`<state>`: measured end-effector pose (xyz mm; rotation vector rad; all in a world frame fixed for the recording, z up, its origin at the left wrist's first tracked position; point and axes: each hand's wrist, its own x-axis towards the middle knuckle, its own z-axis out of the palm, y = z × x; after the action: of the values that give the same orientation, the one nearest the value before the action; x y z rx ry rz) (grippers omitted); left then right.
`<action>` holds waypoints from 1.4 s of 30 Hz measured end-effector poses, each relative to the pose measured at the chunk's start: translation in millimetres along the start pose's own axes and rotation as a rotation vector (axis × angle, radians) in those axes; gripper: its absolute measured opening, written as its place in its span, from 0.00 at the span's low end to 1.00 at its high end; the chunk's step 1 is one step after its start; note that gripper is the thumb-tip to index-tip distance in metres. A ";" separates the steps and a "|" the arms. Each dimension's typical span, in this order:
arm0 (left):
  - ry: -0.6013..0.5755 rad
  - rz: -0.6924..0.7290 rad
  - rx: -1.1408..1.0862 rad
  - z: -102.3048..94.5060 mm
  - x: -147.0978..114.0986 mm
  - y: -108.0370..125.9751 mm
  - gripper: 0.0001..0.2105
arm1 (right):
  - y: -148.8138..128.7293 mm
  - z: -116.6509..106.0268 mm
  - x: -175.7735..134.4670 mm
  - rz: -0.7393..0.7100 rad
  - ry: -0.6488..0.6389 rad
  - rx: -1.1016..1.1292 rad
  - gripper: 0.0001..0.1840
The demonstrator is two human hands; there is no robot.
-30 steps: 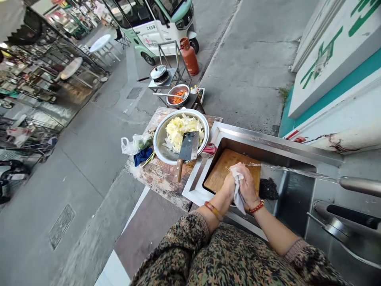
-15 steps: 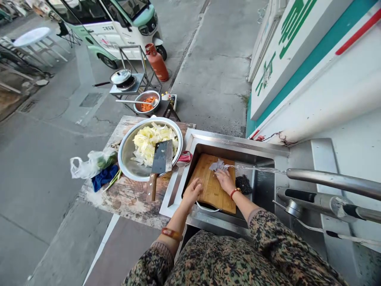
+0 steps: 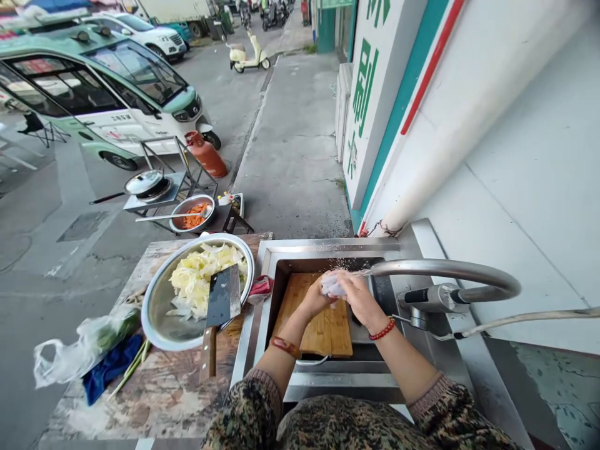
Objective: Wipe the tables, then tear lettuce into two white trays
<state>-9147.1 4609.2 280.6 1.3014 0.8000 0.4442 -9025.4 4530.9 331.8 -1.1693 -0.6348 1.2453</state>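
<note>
Over the steel sink [image 3: 328, 247], my left hand [image 3: 314, 299] and my right hand [image 3: 360, 297] are closed together around a pale lilac cloth [image 3: 332, 285]. The cloth is bunched between my palms, and part of it is hidden by the fingers. Water from the curved tap [image 3: 435, 267] strikes my hands and sprays off. Below them, a wooden cutting board [image 3: 323, 334] rests tilted in the sink. A dark patch beside the board is mostly covered by my right hand.
Left of the sink, a worn table [image 3: 164, 400] bears a basin [image 3: 154, 325] of chopped cabbage [image 3: 194, 275]. A cleaver [image 3: 222, 300] lies across its rim, handle toward me. Near it are a plastic bag [image 3: 84, 347] and a blue cloth [image 3: 110, 369]. A gas cylinder [image 3: 206, 153] stands farther off.
My right hand has lifted the cloth off the cutting board into the water stream. My left hand has moved right and joined it around the cloth. The camera view has tilted up.
</note>
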 end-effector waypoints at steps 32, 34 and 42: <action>-0.306 0.380 0.881 11.7 -40.3 47.1 0.47 | 23.3 -24.4 -18.3 0.406 -0.138 0.295 0.19; -0.382 0.452 1.081 7.0 -44.3 60.9 0.43 | 17.2 -24.9 -19.3 0.463 -0.190 0.270 0.17; -0.492 0.698 1.586 10.8 -30.5 95.0 0.15 | 2.2 -5.5 -16.7 0.550 -0.354 -0.184 0.12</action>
<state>-9146.0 4603.2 380.8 3.0419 0.1022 -0.1107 -9025.8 4513.2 331.5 -1.3388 -0.7237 1.9217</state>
